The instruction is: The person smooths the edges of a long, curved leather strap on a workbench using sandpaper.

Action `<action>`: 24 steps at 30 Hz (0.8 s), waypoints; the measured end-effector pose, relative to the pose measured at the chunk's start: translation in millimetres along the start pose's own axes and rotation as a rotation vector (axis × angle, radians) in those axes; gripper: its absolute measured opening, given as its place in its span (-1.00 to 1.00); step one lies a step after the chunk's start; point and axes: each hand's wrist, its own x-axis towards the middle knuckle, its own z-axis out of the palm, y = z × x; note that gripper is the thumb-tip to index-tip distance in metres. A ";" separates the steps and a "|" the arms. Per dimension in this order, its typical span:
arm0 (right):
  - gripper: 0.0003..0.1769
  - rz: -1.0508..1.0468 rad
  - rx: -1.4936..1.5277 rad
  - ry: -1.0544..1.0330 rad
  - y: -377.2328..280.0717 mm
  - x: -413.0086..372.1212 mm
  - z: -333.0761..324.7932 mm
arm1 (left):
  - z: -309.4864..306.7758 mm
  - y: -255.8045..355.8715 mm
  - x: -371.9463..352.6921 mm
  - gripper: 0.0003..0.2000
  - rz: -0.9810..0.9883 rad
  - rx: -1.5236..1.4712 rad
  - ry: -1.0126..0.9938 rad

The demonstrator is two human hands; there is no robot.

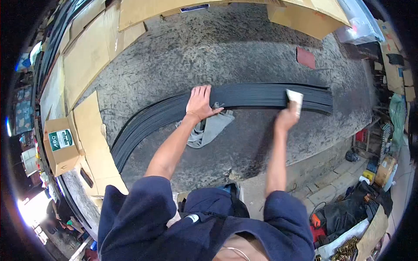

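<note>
A long bundle of thin black strips lies across the dark worktop, curving toward me at its left end. My left hand grips the bundle from above near its middle, fingers at the far edge and thumb at the near edge. Toward the right end, my right hand is closed around a whitish, flat-ended piece held over the strips. Motion blur hides what kind of tool it is. Just below my left hand lies a crumpled grey cloth, next to the strips.
The stained worktop has cardboard sheets along its left side and more cardboard at the back. A small box stands left. A reddish patch lies at back right. Tools and bags clutter the floor at lower right.
</note>
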 end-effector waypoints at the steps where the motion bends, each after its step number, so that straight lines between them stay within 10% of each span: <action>1: -0.57 -0.187 -0.027 -0.061 -18.8 -27.6 21.2 | 1.6 -1.4 -0.1 0.03 0.010 -0.009 0.010; 4: -0.56 -0.713 -0.054 -0.396 -53.8 -123.0 72.7 | 7.3 -8.1 -0.7 0.05 0.030 -0.011 -0.007; 7: -0.60 -0.705 -0.130 -0.401 -29.0 -68.6 24.7 | 7.9 -7.3 -1.3 0.06 0.027 0.000 -0.006; 10: -0.61 -0.062 0.018 -0.148 8.1 -8.4 -19.9 | 2.8 -5.1 -1.3 0.06 0.019 0.022 -0.013; 13: -0.63 0.013 0.045 -0.070 -15.2 -46.1 18.1 | 5.2 -5.2 -0.8 0.06 0.029 0.020 -0.021; 15: -0.63 -0.546 -0.133 -0.203 -43.1 -102.9 58.0 | -2.0 -5.8 5.5 0.06 0.022 0.016 -0.061; 18: -0.56 -0.753 -0.029 -0.552 -64.7 -120.1 51.0 | 1.4 -4.0 0.2 0.07 0.020 0.009 -0.122; 24: -0.64 -0.046 -0.117 -0.106 -0.1 -3.1 5.2 | -0.4 -2.1 6.3 0.13 0.005 0.065 -0.131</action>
